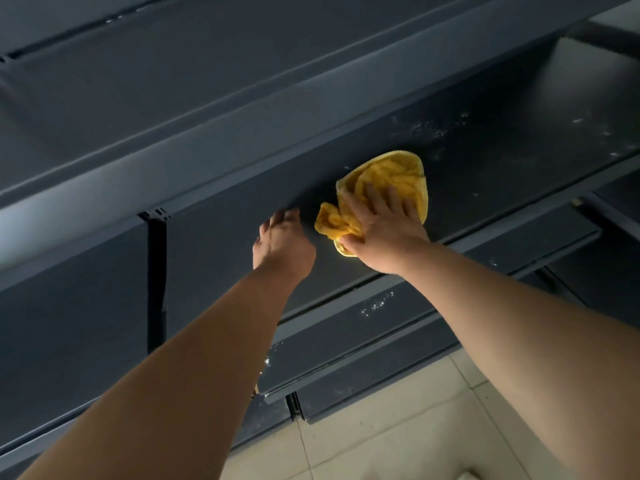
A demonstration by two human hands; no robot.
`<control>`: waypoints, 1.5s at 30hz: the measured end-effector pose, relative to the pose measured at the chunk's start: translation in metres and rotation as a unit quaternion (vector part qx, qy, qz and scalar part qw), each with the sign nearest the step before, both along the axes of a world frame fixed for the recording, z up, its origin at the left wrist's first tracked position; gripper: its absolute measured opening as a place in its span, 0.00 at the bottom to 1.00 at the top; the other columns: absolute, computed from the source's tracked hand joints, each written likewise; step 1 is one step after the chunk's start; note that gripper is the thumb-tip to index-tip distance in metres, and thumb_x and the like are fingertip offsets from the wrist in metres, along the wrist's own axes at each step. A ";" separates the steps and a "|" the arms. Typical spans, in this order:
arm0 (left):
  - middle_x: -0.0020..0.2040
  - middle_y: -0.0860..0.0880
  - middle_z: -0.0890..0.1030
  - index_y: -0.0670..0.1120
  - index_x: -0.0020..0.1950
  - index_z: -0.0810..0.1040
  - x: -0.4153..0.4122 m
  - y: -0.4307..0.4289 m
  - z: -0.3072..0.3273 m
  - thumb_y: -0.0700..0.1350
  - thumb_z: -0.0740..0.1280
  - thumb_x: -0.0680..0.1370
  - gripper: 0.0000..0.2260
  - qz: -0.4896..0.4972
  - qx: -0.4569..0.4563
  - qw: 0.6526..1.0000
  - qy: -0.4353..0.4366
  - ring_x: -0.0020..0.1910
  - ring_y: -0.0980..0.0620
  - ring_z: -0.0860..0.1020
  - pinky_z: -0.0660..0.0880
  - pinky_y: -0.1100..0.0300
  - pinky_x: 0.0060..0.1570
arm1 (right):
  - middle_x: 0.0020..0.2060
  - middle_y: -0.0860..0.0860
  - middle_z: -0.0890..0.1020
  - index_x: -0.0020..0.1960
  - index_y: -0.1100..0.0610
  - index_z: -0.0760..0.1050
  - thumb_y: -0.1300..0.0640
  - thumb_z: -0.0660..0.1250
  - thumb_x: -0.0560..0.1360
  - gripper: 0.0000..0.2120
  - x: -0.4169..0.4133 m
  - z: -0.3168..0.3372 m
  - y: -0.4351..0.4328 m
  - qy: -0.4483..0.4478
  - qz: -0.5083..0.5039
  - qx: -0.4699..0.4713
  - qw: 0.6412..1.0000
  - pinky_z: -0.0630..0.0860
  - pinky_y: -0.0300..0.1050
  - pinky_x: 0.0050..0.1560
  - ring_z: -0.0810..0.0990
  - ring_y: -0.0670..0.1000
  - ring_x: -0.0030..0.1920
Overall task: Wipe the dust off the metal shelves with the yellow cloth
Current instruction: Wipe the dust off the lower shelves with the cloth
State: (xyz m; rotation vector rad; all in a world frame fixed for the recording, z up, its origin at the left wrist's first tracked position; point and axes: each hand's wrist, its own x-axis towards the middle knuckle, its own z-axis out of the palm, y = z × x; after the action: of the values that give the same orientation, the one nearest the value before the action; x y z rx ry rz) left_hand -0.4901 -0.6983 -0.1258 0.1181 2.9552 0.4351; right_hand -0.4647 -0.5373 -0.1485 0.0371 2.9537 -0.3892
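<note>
A crumpled yellow cloth point(391, 181) lies on a dark metal shelf point(502, 168). My right hand point(381, 226) lies flat on the cloth with its fingers spread, pressing it onto the shelf surface. My left hand point(280, 244) rests on the same shelf just left of the cloth, fingers loosely bent, holding nothing. White dust specks point(433, 128) dot the shelf beyond the cloth to the right.
Another shelf's front lip point(173, 168) runs above at the left, with an upright post point(156, 278) below it. A lower shelf point(381, 323) with white specks sits beneath. Pale floor tiles point(398, 427) show at the bottom right.
</note>
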 end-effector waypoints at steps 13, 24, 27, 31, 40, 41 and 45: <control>0.68 0.45 0.70 0.44 0.70 0.68 -0.052 0.064 -0.002 0.39 0.58 0.77 0.20 0.031 -0.017 0.999 0.016 0.68 0.43 0.67 0.68 0.49 0.60 | 0.78 0.49 0.44 0.78 0.45 0.41 0.38 0.49 0.79 0.32 -0.083 -0.002 0.034 -0.001 0.007 -0.010 1.000 0.40 0.59 0.76 0.38 0.58 0.77; 0.74 0.45 0.62 0.45 0.72 0.63 -0.047 0.135 -0.010 0.48 0.56 0.82 0.20 0.012 -0.091 0.996 -0.016 0.72 0.42 0.60 0.63 0.45 0.65 | 0.78 0.48 0.46 0.78 0.46 0.42 0.40 0.50 0.79 0.31 -0.064 0.006 0.133 -0.002 -0.044 -0.008 0.999 0.41 0.60 0.76 0.40 0.58 0.78; 0.79 0.47 0.53 0.50 0.79 0.54 -0.043 0.132 -0.012 0.52 0.53 0.82 0.25 0.033 -0.112 0.993 -0.033 0.76 0.43 0.53 0.58 0.44 0.70 | 0.78 0.48 0.47 0.78 0.45 0.42 0.40 0.51 0.79 0.31 -0.047 0.008 0.158 -0.009 -0.063 0.000 0.998 0.40 0.61 0.75 0.39 0.58 0.77; 0.76 0.44 0.55 0.55 0.78 0.52 -0.038 0.133 -0.008 0.55 0.53 0.81 0.26 0.071 -0.130 0.988 -0.053 0.72 0.41 0.57 0.61 0.44 0.66 | 0.78 0.48 0.47 0.78 0.44 0.44 0.40 0.51 0.80 0.30 -0.023 0.011 0.188 -0.016 -0.096 0.015 0.995 0.39 0.63 0.75 0.38 0.60 0.77; 0.72 0.43 0.63 0.41 0.75 0.59 -0.013 0.110 -0.001 0.47 0.57 0.81 0.24 0.101 -0.125 0.986 -0.038 0.70 0.42 0.62 0.66 0.47 0.63 | 0.79 0.49 0.46 0.78 0.45 0.47 0.44 0.53 0.80 0.29 0.005 0.012 0.176 -0.015 -0.104 -0.001 0.994 0.42 0.59 0.76 0.41 0.56 0.78; 0.72 0.43 0.63 0.40 0.75 0.59 -0.011 0.105 0.000 0.45 0.57 0.80 0.24 0.098 -0.123 0.987 -0.041 0.70 0.41 0.62 0.66 0.47 0.63 | 0.79 0.48 0.47 0.78 0.44 0.48 0.43 0.53 0.79 0.29 0.010 0.012 0.168 -0.013 -0.099 -0.006 0.995 0.41 0.59 0.76 0.41 0.56 0.78; 0.72 0.43 0.63 0.40 0.74 0.61 -0.002 0.089 0.008 0.40 0.57 0.78 0.23 0.078 -0.096 0.991 -0.051 0.70 0.40 0.62 0.66 0.47 0.65 | 0.78 0.47 0.47 0.77 0.43 0.50 0.32 0.48 0.75 0.33 0.028 0.014 0.128 -0.009 -0.070 -0.017 0.997 0.41 0.60 0.76 0.41 0.56 0.78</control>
State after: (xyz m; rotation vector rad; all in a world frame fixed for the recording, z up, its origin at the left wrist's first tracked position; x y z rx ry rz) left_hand -0.4919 -0.6096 -0.1181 -0.1550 2.8969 0.1667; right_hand -0.4367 -0.4091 -0.1342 0.2445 2.9342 -0.4544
